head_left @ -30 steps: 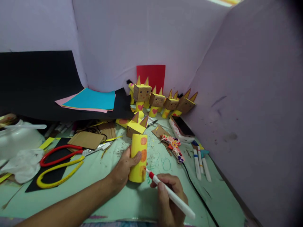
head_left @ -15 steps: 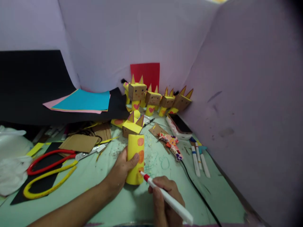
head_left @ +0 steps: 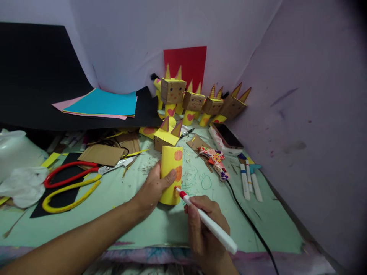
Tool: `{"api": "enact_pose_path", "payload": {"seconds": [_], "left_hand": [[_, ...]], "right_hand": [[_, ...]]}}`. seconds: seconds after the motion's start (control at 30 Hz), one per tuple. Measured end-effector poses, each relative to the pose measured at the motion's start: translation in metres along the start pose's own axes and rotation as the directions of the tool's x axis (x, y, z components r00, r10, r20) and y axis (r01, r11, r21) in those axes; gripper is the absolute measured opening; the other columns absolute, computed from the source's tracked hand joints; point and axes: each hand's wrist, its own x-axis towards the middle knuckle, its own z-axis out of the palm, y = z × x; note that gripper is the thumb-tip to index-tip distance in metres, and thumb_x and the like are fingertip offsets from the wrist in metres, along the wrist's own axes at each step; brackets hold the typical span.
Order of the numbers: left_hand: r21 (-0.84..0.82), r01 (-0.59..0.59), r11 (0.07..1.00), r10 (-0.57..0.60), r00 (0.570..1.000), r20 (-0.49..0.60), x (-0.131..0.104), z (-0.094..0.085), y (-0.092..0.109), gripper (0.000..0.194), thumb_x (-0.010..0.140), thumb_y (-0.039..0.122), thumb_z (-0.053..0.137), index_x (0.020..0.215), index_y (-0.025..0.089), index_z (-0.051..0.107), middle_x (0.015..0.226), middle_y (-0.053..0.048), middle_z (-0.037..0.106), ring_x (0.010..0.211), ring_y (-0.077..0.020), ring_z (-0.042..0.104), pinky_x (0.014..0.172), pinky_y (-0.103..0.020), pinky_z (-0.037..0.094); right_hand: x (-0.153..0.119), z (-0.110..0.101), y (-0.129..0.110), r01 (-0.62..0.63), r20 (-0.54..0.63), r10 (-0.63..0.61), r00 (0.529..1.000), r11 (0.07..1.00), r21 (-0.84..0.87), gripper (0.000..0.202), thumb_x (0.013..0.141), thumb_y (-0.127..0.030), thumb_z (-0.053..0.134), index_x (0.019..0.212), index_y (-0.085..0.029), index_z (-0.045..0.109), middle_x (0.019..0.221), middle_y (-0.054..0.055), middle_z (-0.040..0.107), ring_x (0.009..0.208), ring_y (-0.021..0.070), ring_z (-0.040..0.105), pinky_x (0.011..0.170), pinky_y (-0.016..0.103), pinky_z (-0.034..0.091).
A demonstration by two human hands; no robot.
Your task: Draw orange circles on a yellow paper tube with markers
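My left hand point(head_left: 153, 187) is wrapped round a yellow paper tube point(head_left: 169, 162), thumb across its front, and keeps it upright on the green table cover. Orange spots run down the tube's right side. In my right hand point(head_left: 206, 225) is a white marker point(head_left: 210, 225) with a red collar, its tip touching the lowest spot. Just behind the tube sits a cardboard box head point(head_left: 166, 137) with a yellow top and two pointed ears. Farther back stand several finished-looking cardboard animal figures point(head_left: 173, 91) on yellow tube legs.
Red-and-yellow-handled scissors point(head_left: 71, 187) lie at left, beside cardboard pieces point(head_left: 101, 154) and white crumpled tissue point(head_left: 24, 187). A flower-patterned glue gun point(head_left: 215, 160) with a black cord, a phone point(head_left: 228, 135) and several markers point(head_left: 245, 181) are at right. Blue paper point(head_left: 106, 102) lies at the back left.
The camera view has tilted down and shifted left, so the table's front edge now shows. Both hands keep their holds, and the marker tip stays at the lowest spot.
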Motion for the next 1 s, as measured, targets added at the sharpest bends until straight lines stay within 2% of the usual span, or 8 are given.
{"api": "enact_pose_path", "payload": {"seconds": [0.27,0.4,0.6,0.87,1.0], "left_hand": [[0.009,0.013,1.000,-0.013,1.000,0.003,-0.002,-0.001,0.001,0.037,0.074,0.035,0.067,0.103,0.018,0.051,0.077,-0.001,0.062,0.067,-0.0146,0.057,0.062,-0.027,0.047],[0.011,0.021,1.000,-0.021,1.000,-0.012,-0.002,0.002,0.003,0.038,0.073,0.034,0.068,0.101,0.017,0.050,0.073,-0.001,0.062,0.064,-0.0140,0.056,0.058,-0.025,0.046],[0.007,-0.001,1.000,0.001,0.999,0.037,-0.001,-0.001,0.000,0.036,0.076,0.035,0.065,0.103,0.017,0.050,0.077,-0.001,0.061,0.064,-0.0130,0.056,0.059,-0.025,0.046],[0.023,0.002,1.000,-0.003,1.000,0.007,0.000,-0.003,-0.001,0.036,0.076,0.035,0.064,0.104,0.017,0.051,0.083,-0.001,0.060,0.070,-0.0135,0.056,0.064,-0.027,0.045],[0.032,-0.007,0.999,0.007,1.000,0.002,0.001,-0.003,-0.001,0.034,0.076,0.035,0.065,0.102,0.017,0.052,0.080,-0.001,0.060,0.066,-0.0126,0.055,0.060,-0.025,0.045]], "right_hand": [[0.005,-0.007,-0.008,0.001,0.073,0.006,0.997,0.995,-0.099,0.010,0.085,-0.013,0.047,0.088,-0.020,0.053,0.066,0.001,0.059,0.054,0.0132,0.056,0.047,0.023,0.044],[0.007,-0.009,-0.010,0.004,0.075,0.007,0.997,0.989,-0.150,0.009,0.085,-0.015,0.047,0.085,-0.019,0.054,0.064,0.001,0.059,0.051,0.0131,0.056,0.045,0.023,0.043],[0.009,-0.004,-0.006,0.043,0.018,-0.043,0.999,0.998,-0.034,0.013,0.085,-0.010,0.046,0.093,-0.018,0.054,0.068,0.002,0.060,0.056,0.0134,0.059,0.048,0.023,0.046],[0.005,0.001,0.000,0.021,-0.008,-0.020,1.000,0.999,0.046,0.019,0.085,-0.007,0.047,0.098,-0.018,0.054,0.073,0.002,0.061,0.062,0.0141,0.061,0.053,0.024,0.049],[0.005,0.001,-0.001,0.011,0.002,-0.011,1.000,0.999,0.049,0.017,0.085,-0.008,0.047,0.096,-0.019,0.054,0.073,0.002,0.061,0.061,0.0138,0.061,0.052,0.024,0.048]]}}
